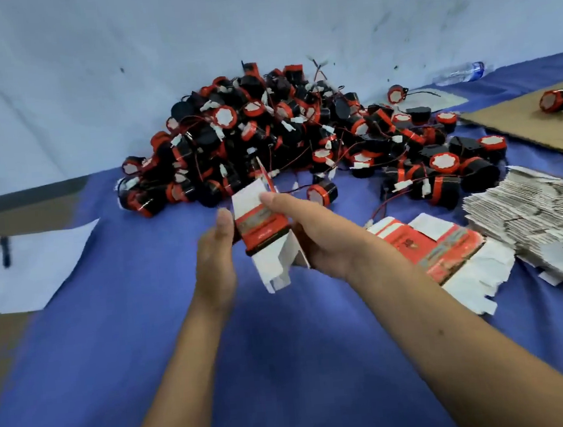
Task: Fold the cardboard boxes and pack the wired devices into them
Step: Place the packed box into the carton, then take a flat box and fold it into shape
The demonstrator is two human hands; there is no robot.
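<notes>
Where devices pile: two hands (pixel 266 245), one box (pixel 263 230).

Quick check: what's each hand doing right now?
Left hand: open, straight fingers pressing the side of the cardboard box.
Right hand: fingers gripping the same box.

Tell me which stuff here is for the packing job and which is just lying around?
For the job: red-and-white box held between left hand and right hand; pile of wired devices; flat boxes.
Lying about: water bottle; white paper; brown cardboard sheet.
</notes>
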